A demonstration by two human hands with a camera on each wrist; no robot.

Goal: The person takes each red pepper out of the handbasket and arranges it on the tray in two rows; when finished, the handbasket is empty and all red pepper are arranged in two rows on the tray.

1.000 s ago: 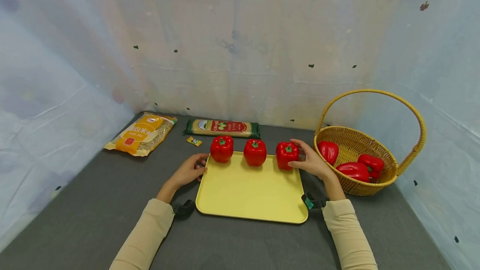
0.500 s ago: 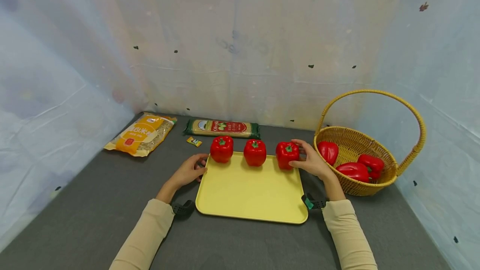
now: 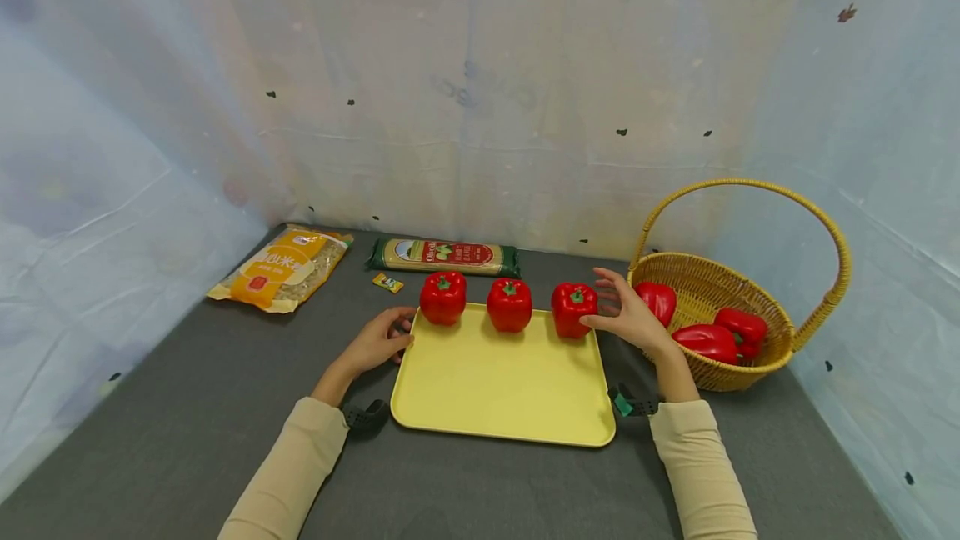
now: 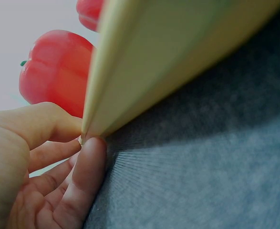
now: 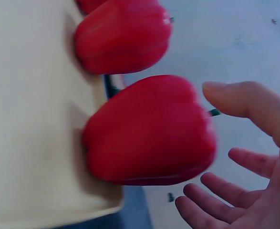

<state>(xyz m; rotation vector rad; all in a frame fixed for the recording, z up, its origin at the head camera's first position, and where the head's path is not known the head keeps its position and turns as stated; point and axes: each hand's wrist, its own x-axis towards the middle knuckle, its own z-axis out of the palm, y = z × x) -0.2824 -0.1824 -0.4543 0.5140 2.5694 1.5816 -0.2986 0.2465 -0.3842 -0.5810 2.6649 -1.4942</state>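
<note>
A yellow tray (image 3: 502, 390) lies on the dark grey table with three red bell peppers standing upright in a row along its far edge. My left hand (image 3: 378, 342) pinches the tray's left rim (image 4: 93, 119) between thumb and fingers. The left pepper (image 3: 443, 298) and the middle pepper (image 3: 510, 305) stand apart from both hands. By the right pepper (image 3: 572, 312), my right hand (image 3: 633, 319) has its fingers spread; in the right wrist view the thumb (image 5: 233, 98) is near the green stem, with a gap to the pepper.
A yellow wicker basket (image 3: 780, 355) with a tall handle stands at right, holding several red peppers (image 3: 707, 342). Behind the tray lies a spaghetti packet (image 3: 450, 257). A small yellow sachet (image 3: 387, 282) and an orange grain bag (image 3: 281, 269) are at back left.
My right hand has let go of the right pepper: its fingers have opened and moved a little to the right. The left hand and the tray have stayed put.
</note>
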